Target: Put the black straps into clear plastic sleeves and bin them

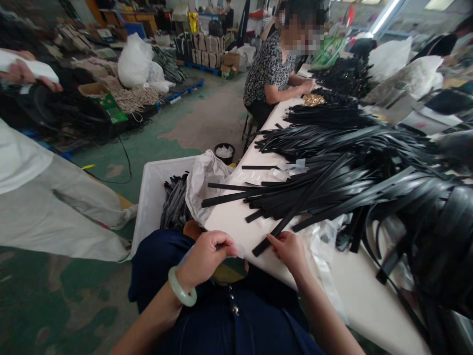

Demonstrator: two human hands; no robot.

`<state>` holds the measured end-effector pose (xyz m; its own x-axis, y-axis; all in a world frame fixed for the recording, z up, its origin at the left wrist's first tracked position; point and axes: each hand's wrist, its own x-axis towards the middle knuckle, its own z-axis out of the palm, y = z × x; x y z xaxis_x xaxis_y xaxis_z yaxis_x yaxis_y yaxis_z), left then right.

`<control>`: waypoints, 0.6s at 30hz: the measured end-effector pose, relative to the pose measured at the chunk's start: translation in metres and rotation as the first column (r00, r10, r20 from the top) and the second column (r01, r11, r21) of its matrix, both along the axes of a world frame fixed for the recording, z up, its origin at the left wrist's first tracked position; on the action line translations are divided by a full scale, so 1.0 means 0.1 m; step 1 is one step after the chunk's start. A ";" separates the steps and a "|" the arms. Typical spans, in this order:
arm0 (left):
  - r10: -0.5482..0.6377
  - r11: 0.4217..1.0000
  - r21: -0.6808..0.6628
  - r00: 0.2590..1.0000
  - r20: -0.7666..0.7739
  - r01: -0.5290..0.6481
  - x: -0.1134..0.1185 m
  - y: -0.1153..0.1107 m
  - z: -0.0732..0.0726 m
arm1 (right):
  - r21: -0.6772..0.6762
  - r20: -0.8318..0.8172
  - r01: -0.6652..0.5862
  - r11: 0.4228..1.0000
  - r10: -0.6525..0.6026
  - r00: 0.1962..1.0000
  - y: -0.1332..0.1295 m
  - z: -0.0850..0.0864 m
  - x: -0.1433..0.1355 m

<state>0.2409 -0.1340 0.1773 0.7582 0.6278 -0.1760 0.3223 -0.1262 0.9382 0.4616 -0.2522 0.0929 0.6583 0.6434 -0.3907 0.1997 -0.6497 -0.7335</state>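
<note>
Black flat straps (306, 192) lie in a large pile across the white table (229, 217), their ends pointing towards me. One black strap (264, 245) sticks out near the table edge, and the fingers of my right hand (291, 251) pinch it close to its end. My left hand (210, 254), with a pale bangle (181, 288) on the wrist, is closed over my lap, left of the strap. Between its thumb and fingers is a small translucent piece (240, 250), whose shape is blurred.
A white bin (150, 197) holding dark strips stands left of the table, with a white sack (209, 180) at its side. Beyond is a small black bucket (224, 152). A seated person (271, 74) works farther up the table; another in pale trousers (74, 212) stands left.
</note>
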 end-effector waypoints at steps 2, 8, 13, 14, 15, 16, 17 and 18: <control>0.004 1.000 0.002 1.000 0.003 -0.004 -0.02 0.01 -0.01 | 0.073 -0.163 -0.040 0.997 0.051 0.985 -0.01 0.14 -0.07; 0.018 1.000 0.019 0.999 -0.050 -0.017 -0.04 0.04 0.00 | 0.557 -0.562 0.065 0.828 0.318 0.764 -0.13 0.73 -0.27; -0.046 0.996 0.069 0.996 -0.083 0.052 -0.06 0.05 0.04 | 0.625 -0.400 -0.012 0.780 0.333 0.854 -0.05 0.91 -0.26; -0.058 0.995 0.077 0.995 -0.083 0.065 -0.07 0.05 0.05 | 0.625 -0.387 -0.024 0.780 0.336 0.859 -0.02 0.92 -0.25; -0.071 0.993 0.084 0.994 -0.083 0.078 -0.07 0.05 0.05 | 0.626 -0.375 -0.037 0.779 0.343 0.861 0.01 0.92 -0.23; -0.083 0.992 0.090 0.993 -0.084 0.091 -0.07 0.05 0.05 | 0.626 -0.363 -0.054 0.778 0.352 0.863 0.04 0.92 -0.22; -0.096 0.990 0.096 0.992 -0.086 0.104 -0.08 0.04 0.05 | 0.624 -0.352 -0.072 0.778 0.362 0.863 0.06 0.92 -0.21; -0.108 0.988 0.101 0.990 -0.092 0.117 -0.07 0.04 0.05 | 0.619 -0.342 -0.088 0.780 0.369 0.864 0.07 0.92 -0.20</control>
<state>0.2335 -0.1304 0.1818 0.8099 0.5581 -0.1803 0.3791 -0.2635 0.8870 0.4417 -0.2448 0.1848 0.3181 0.9424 -0.1033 -0.1338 -0.0633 -0.9890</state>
